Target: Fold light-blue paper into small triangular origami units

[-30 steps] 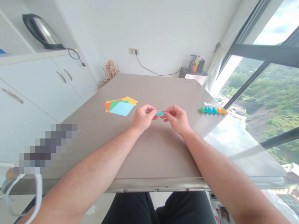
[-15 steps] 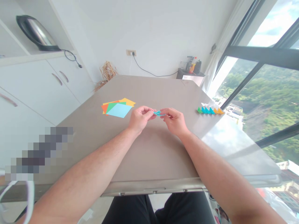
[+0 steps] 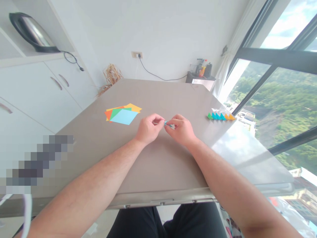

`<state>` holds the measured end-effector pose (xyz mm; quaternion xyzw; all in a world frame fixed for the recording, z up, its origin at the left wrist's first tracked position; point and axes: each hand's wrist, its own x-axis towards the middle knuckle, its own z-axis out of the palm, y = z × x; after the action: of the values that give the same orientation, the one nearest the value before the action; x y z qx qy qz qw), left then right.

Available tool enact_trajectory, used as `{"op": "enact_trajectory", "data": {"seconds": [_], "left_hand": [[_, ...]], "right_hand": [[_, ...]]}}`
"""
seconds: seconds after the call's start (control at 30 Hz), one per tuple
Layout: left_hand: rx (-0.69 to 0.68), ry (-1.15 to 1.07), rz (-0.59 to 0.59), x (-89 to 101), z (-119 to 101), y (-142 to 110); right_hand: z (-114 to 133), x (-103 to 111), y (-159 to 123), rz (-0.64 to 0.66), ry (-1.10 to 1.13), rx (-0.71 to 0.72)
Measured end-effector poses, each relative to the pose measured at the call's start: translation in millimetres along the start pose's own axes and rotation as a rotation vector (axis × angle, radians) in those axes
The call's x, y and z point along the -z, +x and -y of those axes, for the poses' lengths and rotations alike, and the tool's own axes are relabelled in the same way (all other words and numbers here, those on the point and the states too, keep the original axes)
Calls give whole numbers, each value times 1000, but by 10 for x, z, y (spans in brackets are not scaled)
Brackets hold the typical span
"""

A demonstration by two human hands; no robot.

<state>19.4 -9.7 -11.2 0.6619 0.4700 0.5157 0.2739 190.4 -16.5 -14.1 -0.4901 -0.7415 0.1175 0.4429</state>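
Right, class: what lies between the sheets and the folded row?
In the head view, the left hand, the right hand and the blue piece they hold lie between the sheets and the row.

Bright white room, daylight at right
From my remote feed I see a plain wall [image 3: 99,33] across the top, white cabinets [image 3: 22,89] at left, a grey-brown table [image 3: 160,94] mid-frame, and a dark-framed window [image 3: 277,57] onto a green hillside [image 3: 294,96].
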Motion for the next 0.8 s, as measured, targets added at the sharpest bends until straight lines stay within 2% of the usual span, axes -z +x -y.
{"op": "enact_trajectory", "data": {"seconds": [0.13, 0.33, 0.4, 0.6, 0.8], "left_hand": [[-10, -11, 18, 9, -31, -11], [109, -398, 86, 10, -1, 22], [149, -452, 103, 4, 8, 28], [216, -447, 114, -22, -21, 15], [227, -454, 107, -24, -45, 8]], "right_hand": [[51, 26, 2, 46, 46, -88], [92, 86, 25, 112, 348, -320], [96, 90, 36, 105, 405, -364], [106, 62, 38, 67, 437, -365], [82, 22, 20, 24, 483, -328]]}}
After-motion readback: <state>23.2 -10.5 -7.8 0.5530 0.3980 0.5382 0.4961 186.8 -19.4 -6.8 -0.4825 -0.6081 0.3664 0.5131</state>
